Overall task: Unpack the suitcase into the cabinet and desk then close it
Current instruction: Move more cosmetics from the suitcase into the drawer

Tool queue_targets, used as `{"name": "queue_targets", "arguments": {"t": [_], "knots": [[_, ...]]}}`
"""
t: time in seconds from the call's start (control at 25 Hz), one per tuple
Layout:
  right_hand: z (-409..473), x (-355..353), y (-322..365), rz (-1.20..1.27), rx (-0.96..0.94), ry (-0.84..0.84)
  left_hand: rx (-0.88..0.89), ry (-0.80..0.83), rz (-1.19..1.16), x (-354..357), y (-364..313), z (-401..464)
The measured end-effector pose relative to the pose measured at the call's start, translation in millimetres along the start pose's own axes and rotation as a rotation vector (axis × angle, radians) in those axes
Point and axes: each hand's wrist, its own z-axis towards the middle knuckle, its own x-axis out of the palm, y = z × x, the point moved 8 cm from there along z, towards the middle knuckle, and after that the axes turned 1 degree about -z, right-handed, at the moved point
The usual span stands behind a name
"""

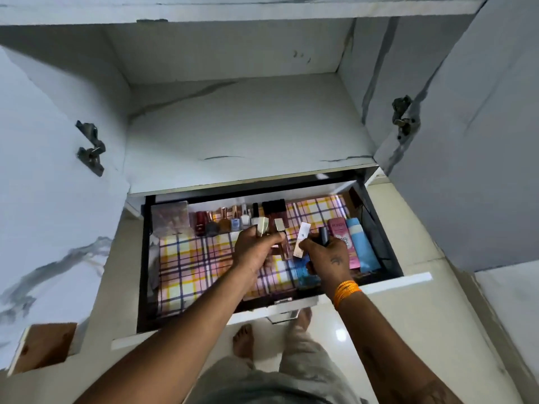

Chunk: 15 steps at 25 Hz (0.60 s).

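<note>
Both hands reach into the open drawer (pixel 379 282) of the cabinet (pixel 248 126), each gripping small cosmetics.

The left hand (pixel 256 249) is curled round gold-capped bottles (pixel 264 228); the right hand (pixel 328 253) pinches a slim white-tipped tube (pixel 302 239) and a dark stick (pixel 323 236). In the drawer, on a checked liner (pixel 189 263), a row of nail polish bottles (pixel 224 221) stands along the back wall, a pink tube (pixel 339 228) and a blue tube (pixel 361 243) lie at the right, and a blue box (pixel 304 271) sits under the right hand. The suitcase is out of view.
</note>
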Motion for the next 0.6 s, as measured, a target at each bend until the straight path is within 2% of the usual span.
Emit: {"name": "queue_targets", "arguments": {"t": [0.12,0.24,0.32,0.48,0.6], "knots": [[48.0,2.4,4.0,-0.137,-0.045,-0.002,0.084,-0.045,0.176,19.2,-2.9,38.3],[103.0,9.6,3.9,-0.463,-0.121,0.019,0.108,-0.109,0.431,41.0,-4.3,75.3],[131.8,14.8,9.6,-0.62,-0.181,0.054,0.144,-0.182,0.522,52.2,-5.4,95.8],[170.7,20.7,26.7,-0.794,-0.268,0.103,0.238,-0.308,0.755,79.6,-16.3,125.9],[188.7,20.7,26.1,-0.85,-0.293,0.116,0.307,-0.385,0.829,93.9,-27.1,127.1]]}}
